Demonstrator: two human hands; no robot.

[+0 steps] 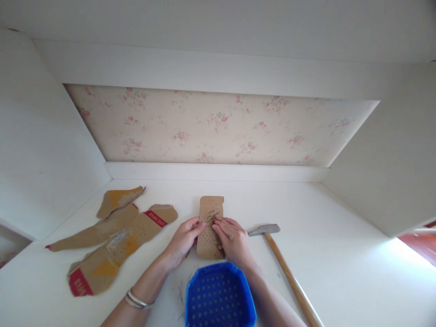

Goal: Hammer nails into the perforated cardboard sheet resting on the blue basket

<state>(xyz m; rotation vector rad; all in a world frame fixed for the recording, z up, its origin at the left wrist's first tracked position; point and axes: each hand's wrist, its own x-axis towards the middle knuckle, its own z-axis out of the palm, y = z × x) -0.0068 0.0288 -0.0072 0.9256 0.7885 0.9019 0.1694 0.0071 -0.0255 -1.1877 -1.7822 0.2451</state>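
Observation:
A tan piece of cardboard (210, 247) dotted with small holes lies at the middle of the white surface. My left hand (184, 238) grips its left edge, thumb on top. Over the right edge, my right hand (232, 234) has its fingers pinched together; what is between the fingertips is hidden. Several thin dark nail-like pieces (213, 213) show on the cardboard by those fingertips. Just below the hands sits a blue plastic basket (220, 293) with a perforated bottom. To the right lies a hammer (284, 263) with a wooden handle and a grey metal head.
Torn cardboard pieces (127, 236) with red and orange patches lie at the left. Thin dark slivers (180, 293) are scattered left of the basket. White panels (368, 150) enclose the surface at the sides, and floral wallpaper (218, 127) covers the back.

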